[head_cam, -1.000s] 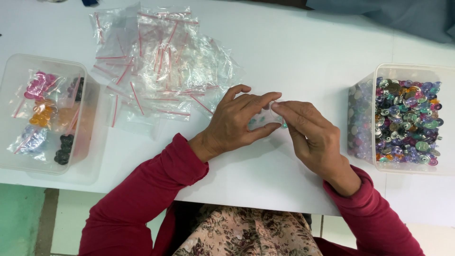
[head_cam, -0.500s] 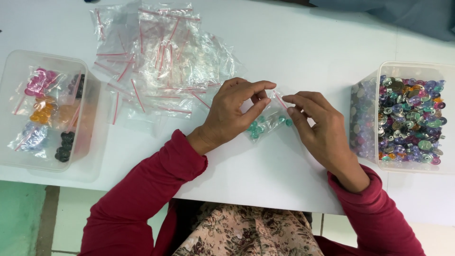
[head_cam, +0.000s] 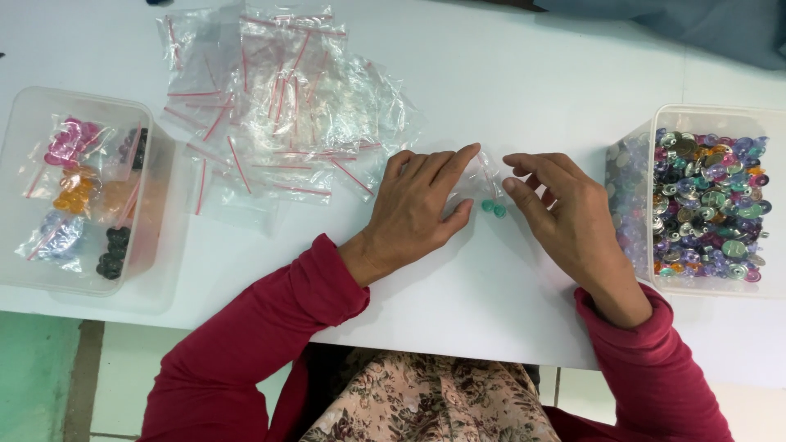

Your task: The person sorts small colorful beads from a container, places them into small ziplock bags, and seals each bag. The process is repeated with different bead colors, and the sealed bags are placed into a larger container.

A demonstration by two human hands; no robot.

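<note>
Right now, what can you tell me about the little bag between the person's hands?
The small bag is clear, thin plastic, crinkled and glossy, lying flat on the white table. A few teal-green beads sit bunched at its near end. The left hand rests on its left side, fingertips pressing it; the right hand pinches its right edge. Whether it is sealed is unclear.

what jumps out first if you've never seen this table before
Probably the clear tub at the far right, heaped with shiny buttons in many colours. In the middle, the left hand and right hand pinch a small clear bag with a few teal buttons in it. A pile of empty clear bags with red strips lies behind the left hand, and another tub of filled bags sits at far left.
</note>
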